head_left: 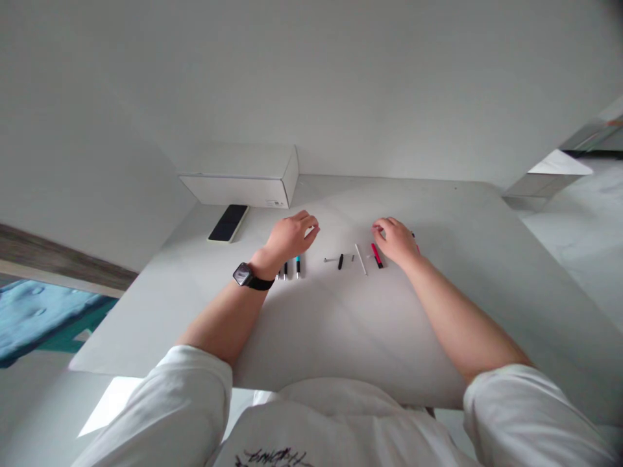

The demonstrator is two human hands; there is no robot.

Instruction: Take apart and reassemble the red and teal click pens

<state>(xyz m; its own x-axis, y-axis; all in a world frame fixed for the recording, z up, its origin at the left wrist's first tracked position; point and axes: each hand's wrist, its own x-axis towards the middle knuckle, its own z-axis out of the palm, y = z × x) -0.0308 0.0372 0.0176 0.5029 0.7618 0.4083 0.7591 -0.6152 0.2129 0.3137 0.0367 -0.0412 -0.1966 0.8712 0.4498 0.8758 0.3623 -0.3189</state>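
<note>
Red pen barrel [376, 253] lies on the pale table [350, 337] just beside the right hand [395, 240], with a thin white rod [361, 259], a tiny metallic piece [353, 258], a black sleeve [341, 262] and a silvery part [326, 260] spaced out to its left. On my remote feed both hands bend inward, the right's fingers curled and the left hand [294, 235] with thumb and forefinger narrowly apart; whether either pinches anything, I cannot tell. Near the left wrist I log a teal-topped pen [298, 266] beside darker pens [285, 270], with a phone [228, 224] and white box [236, 188] farther back.
</note>
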